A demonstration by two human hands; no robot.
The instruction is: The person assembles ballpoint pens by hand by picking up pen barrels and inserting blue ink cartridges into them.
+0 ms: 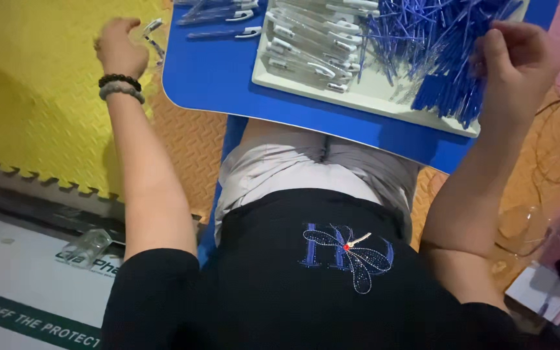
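Observation:
My left hand (121, 46) reaches out over the yellow foam mat at the upper left and holds a clear pen barrel with a white clip (153, 35). My right hand (516, 55) rests at the upper right on a heap of thin blue pen refills (442, 45), fingers closed around several of them. The refills lie in a white tray (358, 97) beside a row of clear pen barrels (312, 39). The tray stands on a small blue table (215, 71) over my lap.
Several assembled pens (221, 16) lie on the blue table's far left. Yellow and orange foam mats (40, 97) cover the floor. A clear plastic cap (85, 247) and a white printed sheet (14, 285) lie at the lower left; a clear bag (520, 227) sits on the right.

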